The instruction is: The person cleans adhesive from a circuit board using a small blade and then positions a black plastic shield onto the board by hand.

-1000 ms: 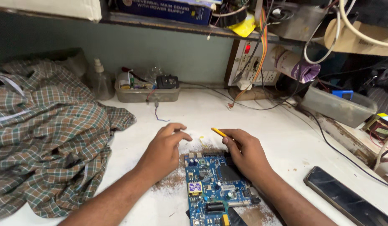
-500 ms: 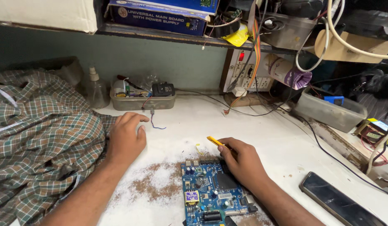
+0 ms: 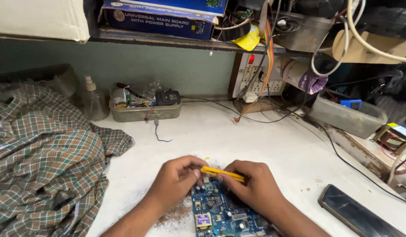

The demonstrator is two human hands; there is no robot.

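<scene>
Hands meet at six o'clock: right hand (image 3: 255, 188) pinches yellow tool (image 3: 224, 174) to work blue circuit board (image 3: 222, 215); left hand (image 3: 176, 182), fingers curled, steadies its edge.

Circuit board (image 3: 218, 215) lies on the bench (image 3: 255, 140) directly before me, at 6 o'clock. My left hand (image 3: 174, 182) sits at its 10 o'clock corner, my right hand (image 3: 251, 186) at its 1 o'clock corner, a thin tool (image 3: 223, 173) spanning between them. Cloth (image 3: 40, 162) at 9 o'clock. Tray of parts (image 3: 144, 109) at 11 o'clock, bottle (image 3: 94, 98) just left of it. Socket strip (image 3: 255, 77) at 12 to 1 o'clock, against the wall. Phone (image 3: 356, 215) at 4 o'clock.
</scene>
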